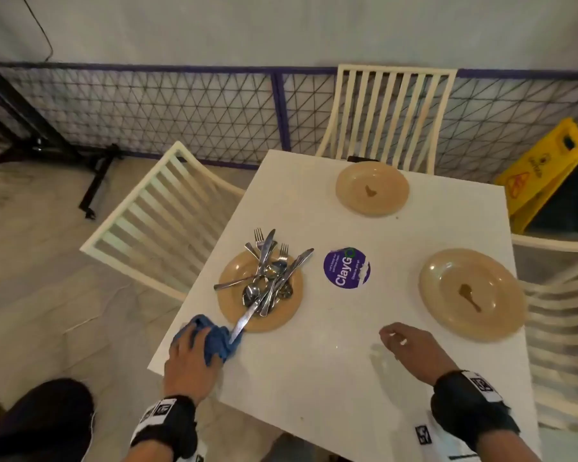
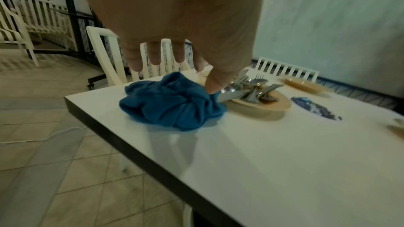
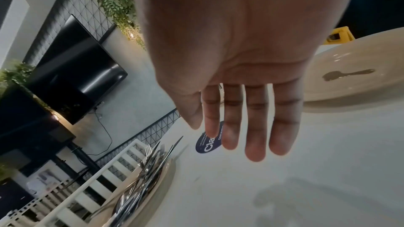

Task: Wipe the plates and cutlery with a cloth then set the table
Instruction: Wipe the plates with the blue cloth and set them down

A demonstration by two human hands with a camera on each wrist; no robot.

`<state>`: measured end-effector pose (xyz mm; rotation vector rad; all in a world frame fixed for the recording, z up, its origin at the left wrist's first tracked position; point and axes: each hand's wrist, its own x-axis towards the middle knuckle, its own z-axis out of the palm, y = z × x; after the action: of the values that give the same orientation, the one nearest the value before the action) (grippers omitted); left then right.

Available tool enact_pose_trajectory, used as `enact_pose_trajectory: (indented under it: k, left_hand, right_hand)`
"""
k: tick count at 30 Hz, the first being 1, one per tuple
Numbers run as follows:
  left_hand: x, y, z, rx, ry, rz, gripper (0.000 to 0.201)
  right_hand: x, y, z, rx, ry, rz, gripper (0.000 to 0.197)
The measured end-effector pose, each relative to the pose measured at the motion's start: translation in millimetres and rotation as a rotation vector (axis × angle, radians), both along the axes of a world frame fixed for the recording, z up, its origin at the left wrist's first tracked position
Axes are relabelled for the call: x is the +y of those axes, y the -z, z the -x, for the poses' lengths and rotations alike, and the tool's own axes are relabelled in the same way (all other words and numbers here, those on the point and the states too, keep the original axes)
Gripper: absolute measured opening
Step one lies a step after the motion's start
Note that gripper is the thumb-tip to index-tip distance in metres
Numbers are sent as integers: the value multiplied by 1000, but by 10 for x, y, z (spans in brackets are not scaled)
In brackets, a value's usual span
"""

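Three tan plates stand on the white table [image 1: 314, 378]. The left plate [image 1: 282, 316] carries a pile of cutlery [image 1: 267, 278], several forks, spoons and knives. One knife [image 1: 242, 323] sticks off the rim and touches a crumpled blue cloth [image 1: 218, 346] at the table's left edge. My left hand [image 1: 197, 331] is over the cloth [image 2: 170, 106], fingers straight, thumb tip on it. My right hand [image 1: 394, 338] hovers over bare tabletop, fingers relaxed, holding nothing. The right plate [image 1: 501, 295] and the far plate [image 1: 352, 181] each show a brown smear.
A round purple sticker [image 1: 346, 269] lies at the table's middle. Cream slatted chairs stand at the left [image 1: 154, 218], at the far side [image 1: 391, 111] and at the right [image 1: 564, 295]. A yellow floor sign [image 1: 544, 168] leans by the wire fence.
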<state>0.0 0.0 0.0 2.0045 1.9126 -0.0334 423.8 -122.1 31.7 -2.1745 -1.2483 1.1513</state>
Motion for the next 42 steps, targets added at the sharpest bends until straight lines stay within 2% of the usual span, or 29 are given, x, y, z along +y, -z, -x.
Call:
enact_pose_trajectory:
  k: [2, 4, 7, 10, 15, 19, 23, 26, 30, 35, 42]
  left_hand:
    - [79, 63, 63, 15, 7, 72, 75]
    - [105, 138, 106, 49, 82, 141, 81]
    - [118, 214, 177, 74, 129, 220, 72]
    - [143, 242, 328, 29, 128, 232, 64]
    - [218, 271, 582, 107, 116, 221, 56]
    - [518, 231, 529, -17, 17, 236, 46]
    - [844, -127, 246, -105, -192, 198, 54]
    - [1139, -356, -27, -151, -212, 117, 57]
    - [1443, -514, -485, -147, -79, -19, 66]
    - [1690, -831, -1222, -365, 4, -89, 69]
    - [1893, -979, -2093, -467, 173, -162, 70]
  right_hand:
    - [228, -10, -14, 39, 62, 7, 10]
    - [450, -35, -41, 71, 100, 12, 10]
    - [717, 2, -51, 127, 171, 27, 11]
    - [940, 35, -88, 152, 229, 47, 14]
    - [1269, 97, -128, 146, 301, 38, 9]
    - [1584, 191, -215, 161, 388, 28, 10]
    - [1866, 291, -349, 217, 477, 25, 16]
    - [2071, 385, -495, 262, 553, 15, 20]
    - [2384, 517, -757, 429, 729, -8, 31]
    - [2852, 603, -1117, 688, 990, -46, 33]
    - [3305, 780, -1418, 821, 1156, -72, 30]
